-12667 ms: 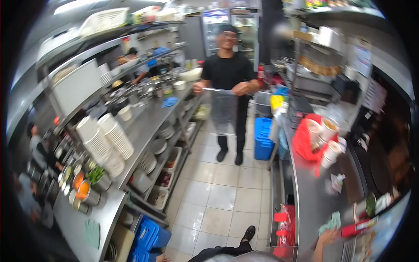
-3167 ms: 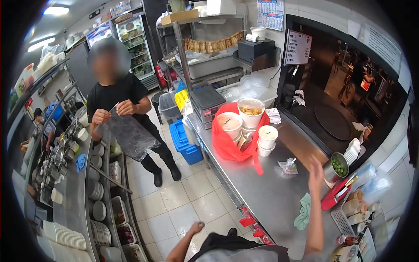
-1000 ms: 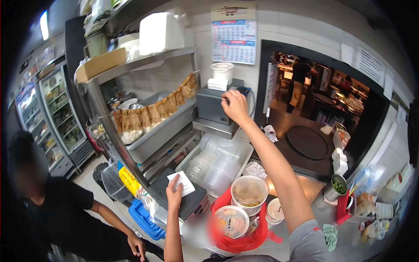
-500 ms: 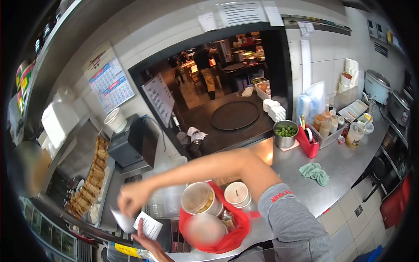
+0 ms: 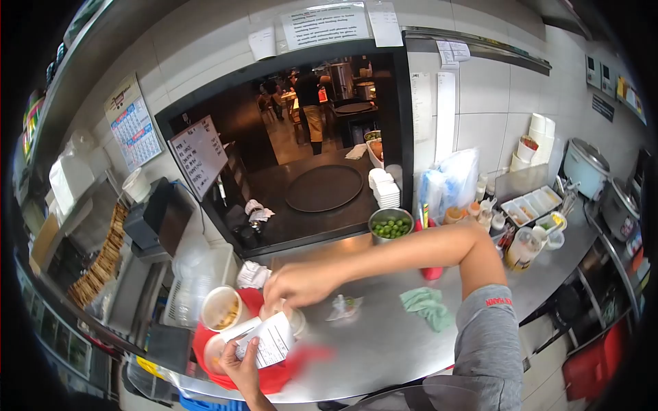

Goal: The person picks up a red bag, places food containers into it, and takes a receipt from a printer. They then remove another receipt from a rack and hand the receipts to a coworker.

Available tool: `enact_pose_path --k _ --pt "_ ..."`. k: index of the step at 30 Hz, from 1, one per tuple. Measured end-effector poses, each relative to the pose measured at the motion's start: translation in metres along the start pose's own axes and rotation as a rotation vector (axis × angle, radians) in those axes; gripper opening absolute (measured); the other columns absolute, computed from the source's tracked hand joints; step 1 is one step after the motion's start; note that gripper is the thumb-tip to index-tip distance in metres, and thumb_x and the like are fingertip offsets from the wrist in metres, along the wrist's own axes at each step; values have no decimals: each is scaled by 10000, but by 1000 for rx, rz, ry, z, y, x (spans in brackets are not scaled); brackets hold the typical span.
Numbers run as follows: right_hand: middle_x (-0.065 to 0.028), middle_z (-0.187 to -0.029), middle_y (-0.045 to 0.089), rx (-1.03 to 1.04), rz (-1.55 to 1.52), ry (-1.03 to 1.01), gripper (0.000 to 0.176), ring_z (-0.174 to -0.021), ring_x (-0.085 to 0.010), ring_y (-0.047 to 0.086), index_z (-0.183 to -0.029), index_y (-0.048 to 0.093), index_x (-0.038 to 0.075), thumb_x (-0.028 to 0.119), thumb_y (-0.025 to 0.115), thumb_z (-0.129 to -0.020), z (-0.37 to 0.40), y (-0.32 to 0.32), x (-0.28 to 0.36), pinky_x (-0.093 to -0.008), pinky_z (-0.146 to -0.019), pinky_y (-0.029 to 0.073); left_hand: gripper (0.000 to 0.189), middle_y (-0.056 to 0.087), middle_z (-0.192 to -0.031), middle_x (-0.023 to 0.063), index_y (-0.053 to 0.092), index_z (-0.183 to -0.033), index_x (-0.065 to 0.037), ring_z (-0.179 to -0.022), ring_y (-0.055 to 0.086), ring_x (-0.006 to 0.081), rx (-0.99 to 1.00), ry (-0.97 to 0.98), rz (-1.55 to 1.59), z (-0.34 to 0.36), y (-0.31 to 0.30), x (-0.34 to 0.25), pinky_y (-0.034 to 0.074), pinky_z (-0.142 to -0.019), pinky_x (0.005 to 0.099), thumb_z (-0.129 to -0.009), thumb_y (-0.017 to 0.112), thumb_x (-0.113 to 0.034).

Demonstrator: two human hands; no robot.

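Note:
A printed paper slip (image 5: 273, 340) is pinched in my left hand (image 5: 243, 366), in front of an open red plastic bag (image 5: 205, 342). Just above the slip, over the bag, is my right hand (image 5: 305, 284), its fingers bent downward and pressed together. Blur and overlap hide what they hold, if anything. Inside the bag stands a round tub (image 5: 223, 308) with yellowish food. The pale rim of another tub (image 5: 297, 322) shows partly below my right hand. A small clear packet (image 5: 344, 307) lies on the steel counter, right of the bag.
Crumpled white paper (image 5: 253, 275) lies behind the bag. A steel pot of green limes (image 5: 391, 225), a green cloth (image 5: 426, 308) and sauce bottles (image 5: 483, 216) stand or lie to the right. A round black tray (image 5: 324, 189) rests on the pass-through ledge. Stacked clear containers (image 5: 195, 281) stand left.
The view has turned right, so the counter things appear further left. My right hand has moved from the left side to over the bag. My left hand has brought the slip before the bag.

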State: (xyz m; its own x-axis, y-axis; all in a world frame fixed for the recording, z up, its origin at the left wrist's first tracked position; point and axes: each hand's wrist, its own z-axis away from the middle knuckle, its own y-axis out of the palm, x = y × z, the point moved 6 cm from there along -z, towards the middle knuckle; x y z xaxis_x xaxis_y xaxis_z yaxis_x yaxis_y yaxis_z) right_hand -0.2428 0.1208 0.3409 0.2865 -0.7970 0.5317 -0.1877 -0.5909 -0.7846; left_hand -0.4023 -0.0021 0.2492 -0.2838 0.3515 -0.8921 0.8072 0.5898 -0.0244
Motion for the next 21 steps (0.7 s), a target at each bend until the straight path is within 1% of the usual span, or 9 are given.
enact_pose_path --k 1,3,7,8,9,11,12,18,21 --pt "-176 -1136 542 -52 144 18 379 -1117 -320 475 -1115 580 29 89 596 -741 25 -20 -11 -422 -954 379 130 612 -796 35 634 -839 47 -699 542 76 -16 -22 10 15 15 -7 441 -643 214 -724 694 40" --pt "-273 -1325 337 -230 677 140 556 -1218 -440 345 -1212 487 29 159 640 -694 75 -86 -17 -478 -995 330 137 611 -769 29 629 -844 53 -694 531 68 -31 -54 7 48 39 -21 431 -625 210 -723 692 43" --pt "-351 -1357 206 -879 1155 561 677 -1228 -484 307 -1277 416 85 231 672 -668 193 -252 -42 -482 -974 350 110 605 -726 10 621 -806 47 -663 508 49 -52 -59 -106 100 52 -31 417 -600 201 -727 692 22" --pt "-313 -1406 119 -990 1236 673 714 -1280 -461 222 -1298 365 97 261 683 -680 225 -294 -58 -589 -941 315 107 602 -726 4 614 -793 36 -656 500 45 -68 -76 -147 111 46 -31 417 -600 200 -727 694 14" --pt "-298 -1442 2 -1117 1201 806 768 -1331 -448 108 -1365 293 99 286 667 -720 256 -330 -61 -612 -989 222 106 598 -726 -2 607 -781 26 -649 492 41 -84 -96 -192 122 41 -32 417 -599 198 -727 696 5" --pt "-260 -1460 -59 -1287 1123 1087 784 -1352 -418 55 -1399 244 101 285 644 -750 313 -381 -62 -589 -1035 143 109 601 -734 -6 611 -789 24 -651 494 42 -126 -91 -205 141 30 -43 417 -605 199 -725 698 5" --pt "-237 -1468 -64 -1390 1079 1135 769 -1357 -406 44 -1401 256 129 256 637 -745 337 -396 -61 -572 -1042 149 111 603 -738 -5 614 -800 25 -659 497 43 -154 -77 -237 150 25 -49 420 -612 201 -729 696 4" --pt "-168 -1488 -49 -1391 992 1410 741 -1363 -378 46 -1386 309 182 185 622 -714 403 -437 -53 -559 -1042 159 120 615 -763 7 618 -836 31 -677 513 52 -289 -82 -376 196 -23 -45 422 -630 204 -746 689 -6" --pt "-121 -1498 -14 -1421 969 1435 727 -1365 -364 55 -1376 325 160 183 622 -712 419 -451 -51 -563 -1037 167 244 632 -861 193 602 -984 52 -747 588 230 -205 -266 -685 202 5 -102 469 -744 367 -807 657 -107"
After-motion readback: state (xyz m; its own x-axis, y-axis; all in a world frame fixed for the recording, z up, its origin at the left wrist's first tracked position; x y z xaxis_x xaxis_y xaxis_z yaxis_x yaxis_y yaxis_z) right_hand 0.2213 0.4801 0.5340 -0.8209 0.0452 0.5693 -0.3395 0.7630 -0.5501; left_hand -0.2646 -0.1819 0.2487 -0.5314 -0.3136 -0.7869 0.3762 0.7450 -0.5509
